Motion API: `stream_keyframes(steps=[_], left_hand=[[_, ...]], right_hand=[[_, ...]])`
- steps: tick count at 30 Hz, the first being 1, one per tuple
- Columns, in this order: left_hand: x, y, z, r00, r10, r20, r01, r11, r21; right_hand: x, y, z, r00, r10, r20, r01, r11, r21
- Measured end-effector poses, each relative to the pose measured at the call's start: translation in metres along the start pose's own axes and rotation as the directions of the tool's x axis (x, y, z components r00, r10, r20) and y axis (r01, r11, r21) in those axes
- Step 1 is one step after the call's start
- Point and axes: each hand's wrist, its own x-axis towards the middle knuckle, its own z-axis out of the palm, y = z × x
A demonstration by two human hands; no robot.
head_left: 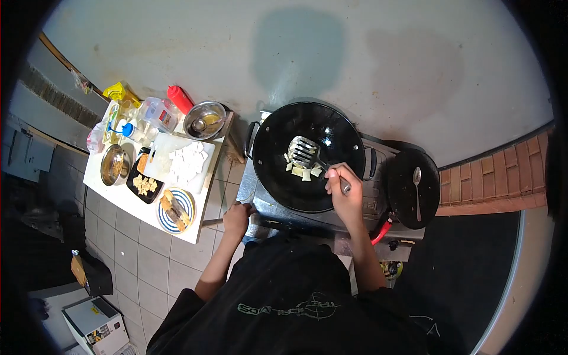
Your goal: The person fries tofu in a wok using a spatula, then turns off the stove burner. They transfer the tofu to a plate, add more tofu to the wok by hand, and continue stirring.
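My right hand (345, 188) is wrapped round the handle of a slotted turner (305, 151). The turner's head rests inside a large black wok (278, 180), over a small heap of pale, cut pieces of food (306, 174). Two looped handles stick out from the wok's sides. Down at the front left corner of the metal stove (264, 218), my left hand (237, 220) is closed, its fingertips against the stove's edge; whatever they grip is hidden.
Right of the wok, a black frying pan (397, 192) with a red handle carries a metal spoon (418, 192). The white table (97, 174) at left bears a cutting board (161, 167) with white cubes, metal bowls, a striped plate (190, 204), a black tray (155, 188) and a red bottle (180, 99).
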Motion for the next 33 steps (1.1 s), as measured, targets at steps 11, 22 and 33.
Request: stream_keyframes(steps=[11,22,33], left_hand=[[0.001,0.000,-0.002,0.997,-0.044,0.061,0.046,0.999,-0.028],[-0.001,0.000,-0.002,1.000,0.010,0.015,-0.010,0.999,-0.031],[0.001,0.000,-0.002,0.999,0.023,0.022,-0.023,1.000,0.008]], right_hand=[[-0.008,-0.012,-0.004,0.996,-0.066,0.062,0.072,0.993,-0.097],[-0.013,-0.019,-0.007,0.993,-0.104,0.060,0.114,0.971,-0.212],[-0.019,-0.012,0.002,0.991,-0.128,0.046,0.135,0.959,-0.250]])
